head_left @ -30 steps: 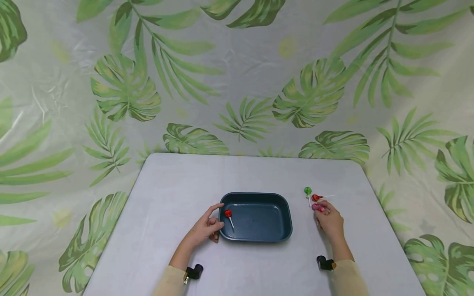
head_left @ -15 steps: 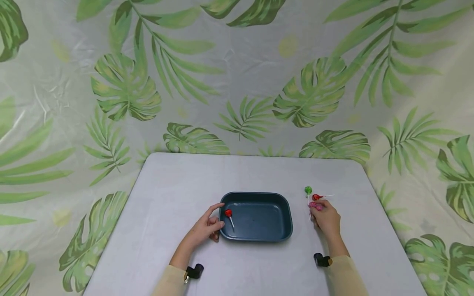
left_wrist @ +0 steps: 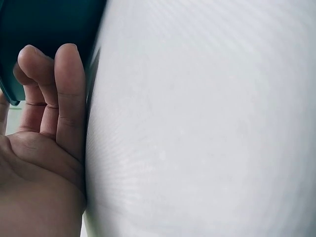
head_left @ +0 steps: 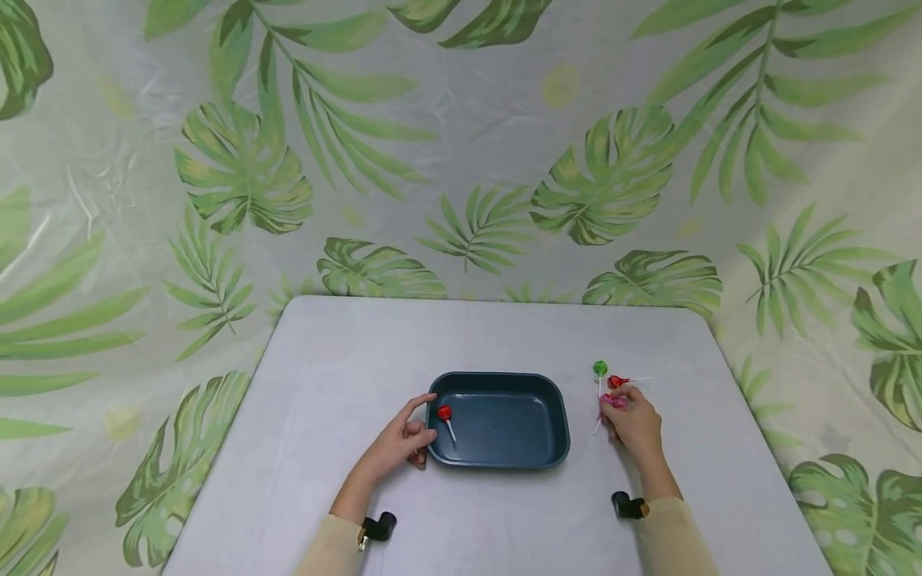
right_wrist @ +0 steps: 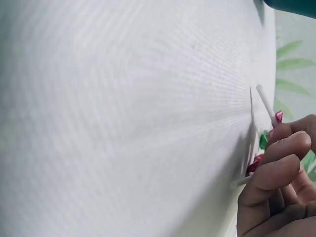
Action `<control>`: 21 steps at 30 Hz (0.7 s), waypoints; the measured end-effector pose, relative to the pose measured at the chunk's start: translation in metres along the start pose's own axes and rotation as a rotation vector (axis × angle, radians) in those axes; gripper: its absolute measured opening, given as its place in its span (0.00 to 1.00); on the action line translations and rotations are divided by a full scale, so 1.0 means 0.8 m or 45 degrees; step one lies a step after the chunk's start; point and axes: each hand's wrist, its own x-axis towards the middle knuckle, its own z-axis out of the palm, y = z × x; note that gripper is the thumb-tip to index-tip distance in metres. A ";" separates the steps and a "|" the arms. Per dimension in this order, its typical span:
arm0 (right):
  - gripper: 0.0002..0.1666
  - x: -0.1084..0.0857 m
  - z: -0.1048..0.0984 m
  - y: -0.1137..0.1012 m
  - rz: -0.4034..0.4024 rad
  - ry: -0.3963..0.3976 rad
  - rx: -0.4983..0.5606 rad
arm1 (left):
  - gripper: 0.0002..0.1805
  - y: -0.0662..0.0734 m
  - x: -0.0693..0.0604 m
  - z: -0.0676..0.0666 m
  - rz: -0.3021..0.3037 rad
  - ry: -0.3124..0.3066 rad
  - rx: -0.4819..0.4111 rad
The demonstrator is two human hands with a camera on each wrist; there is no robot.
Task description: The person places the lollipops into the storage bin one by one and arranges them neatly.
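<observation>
Dark blue tray [head_left: 497, 464], lower centre, left hand [head_left: 398, 444] touching its left rim!
Thumb and forefinger are spread there; right of centre, the right hand [head_left: 638, 422], clearly the nearer, pinches the pink lollipop [head_left: 609, 399] in closed fingertips, its stick slanting lower left from them.

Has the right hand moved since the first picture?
Yes, slightly: against the table, the right hand has shifted left in the head view, a little nearer the blue tray.

Pink lollipop [head_left: 615, 401], dark blue tray [head_left: 504, 432].
Lollipop pinched in my right hand [head_left: 637, 426], white stick [right_wrist: 266, 105] jutting out; tray upright against my left hand [head_left: 396, 445].
</observation>
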 end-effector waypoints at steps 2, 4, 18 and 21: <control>0.23 -0.001 -0.002 0.000 -0.021 -0.002 -0.003 | 0.38 0.000 0.000 0.001 -0.002 -0.001 0.002; 0.21 -0.001 -0.004 -0.001 -0.051 0.005 0.000 | 0.38 -0.001 0.000 0.001 -0.004 -0.002 0.004; 0.20 -0.036 -0.022 -0.041 -0.123 -0.006 0.228 | 0.38 -0.001 0.000 0.001 -0.005 0.004 0.014; 0.19 -0.048 -0.020 -0.056 -0.142 -0.048 0.324 | 0.38 0.000 -0.001 0.001 -0.001 0.003 0.013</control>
